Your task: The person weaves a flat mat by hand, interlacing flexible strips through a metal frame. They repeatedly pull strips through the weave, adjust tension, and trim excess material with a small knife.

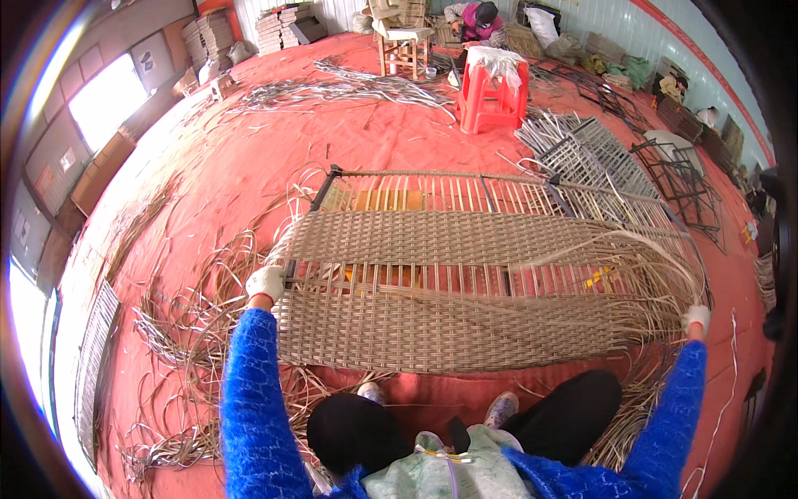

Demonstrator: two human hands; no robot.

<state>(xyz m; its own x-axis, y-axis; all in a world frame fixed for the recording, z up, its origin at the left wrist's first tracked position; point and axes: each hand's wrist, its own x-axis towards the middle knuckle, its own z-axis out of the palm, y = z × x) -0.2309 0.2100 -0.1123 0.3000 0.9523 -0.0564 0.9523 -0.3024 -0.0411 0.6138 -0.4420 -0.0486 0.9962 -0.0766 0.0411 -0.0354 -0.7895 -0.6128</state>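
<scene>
A long metal frame point(432, 179) lies across the red floor in front of me, partly woven with tan rattan strips point(449, 241). My left hand point(266, 283), in a white glove, grips the frame's left end where the weave stops. My right hand point(697, 316), also gloved, is closed on the loose rattan strand ends point(665, 266) that curve off the frame's right end. Both blue sleeves reach out wide from the lower edge. My knees and shoes sit just below the woven panel.
Loose rattan strips point(191, 333) litter the floor at left. A red plastic stool point(490, 91) and a wooden stool point(405, 50) stand beyond. Bare metal frames point(673, 179) lie at right. Another person point(478, 21) crouches at the far back by stacked material.
</scene>
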